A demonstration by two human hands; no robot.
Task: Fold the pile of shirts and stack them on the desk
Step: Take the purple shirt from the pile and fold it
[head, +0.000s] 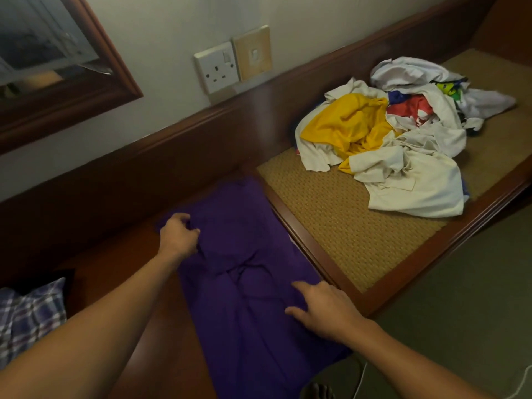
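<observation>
the task is sitting near its start. one purple shirt [247,243] is lying spread on the dark wood of the desk [121,254], rumpled through the middle and not yet folded into a tidy shape, its near end hanging off the front edge. no finished stack is showing anywhere on the desk. the pile of shirts [388,139] – white, yellow, red and a few printed ones – is waiting in a heap on the woven mat [331,220] to the right, well apart from both hands, so most of the work is looking undone.

the left hand [179,234] is curling its fingers into the far left edge of the purple shirt and seems to be pinching the fabric there. the right hand [322,309] is lying flat on the shirt's right side near the desk's raised lip, fingers straight and spread, pressing the cloth down and gripping nothing.

how many shirts are making up the pile is hard to judge, since they are tangling over each other. the left fingertips are tucking out of sight against the cloth, so the pinch is a judgement. a plaid cloth [28,312] is being cut off at the left edge – whether it is a shirt, i cannot tell.
</observation>
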